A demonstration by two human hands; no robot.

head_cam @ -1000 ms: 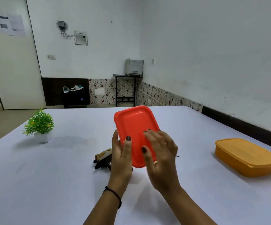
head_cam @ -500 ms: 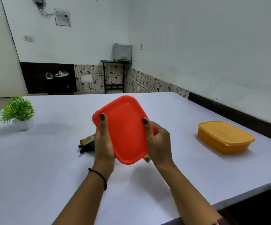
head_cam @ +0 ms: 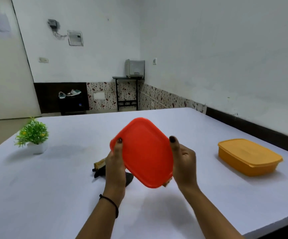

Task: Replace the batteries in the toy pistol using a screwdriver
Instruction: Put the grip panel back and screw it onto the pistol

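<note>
**Tech A:** Table edges and free room?

**Tech B:** On the white table [head_cam: 53,195]: far edge straight across, beyond the hands. Near edge cutting in at the lower right, close to the right forearm. Right side close along the wall [head_cam: 226,66]. Open surface at near left, and again between the right hand [head_cam: 183,159] and the yellow lidded box [head_cam: 248,156]. Yellow lidded box near the right edge. Potted plant [head_cam: 33,135] at far left, well apart from both hands.

**Tech A:** Grip state?

**Tech B:** Both the left hand [head_cam: 114,163] and the right hand clasped on the red plastic box [head_cam: 142,152], one at each side. Thumbs on the front at the left and right edges, fingers hidden behind. Held above the table, broad face toward the camera, long axis tilted from upper left to lower right. Lid alone or whole box: cannot tell.

**Tech A:** Location and heading of the toy pistol [head_cam: 99,167]?

**Tech B:** Flat on the table just beyond the hands, mostly hidden behind the left hand and the red plastic box. Black-and-gold part showing left of the left hand; gold tip showing under the box's lower right corner. Long axis roughly left to right, right end nearer. Muzzle end: cannot tell.
</note>
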